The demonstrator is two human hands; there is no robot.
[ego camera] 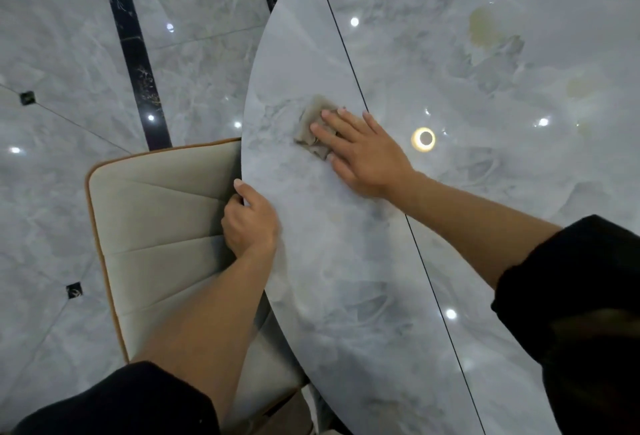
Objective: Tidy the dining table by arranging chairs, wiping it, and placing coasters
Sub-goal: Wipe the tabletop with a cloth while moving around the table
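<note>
Grey cloth (313, 128), crumpled, lies on the marble-look table (346, 261) near its curved left rim, just left of the thin dark seam line (349, 64) running across the top. Right hand (360, 154) lies palm-down on the cloth, fingers (320, 129) spread fairly wide and flat, pressing it to the table rather than pinching it; part of the cloth sticks out past the fingertips. Left hand (249, 220) grips the table rim, thumb on top, other fingers curled narrow under the edge and mostly hidden. Cream padded chair (156, 213) with tan piping sits just beside the table, its seat tucked partly under the rim below the left hand. Both forearms bare, black sleeves (568, 272) pushed up. Yellowish stain patches (485, 27) show on the far part of the table, well apart from the cloth. Glossy grey tiled floor (62, 53) with a dark strip at left. No coasters visible.
</note>
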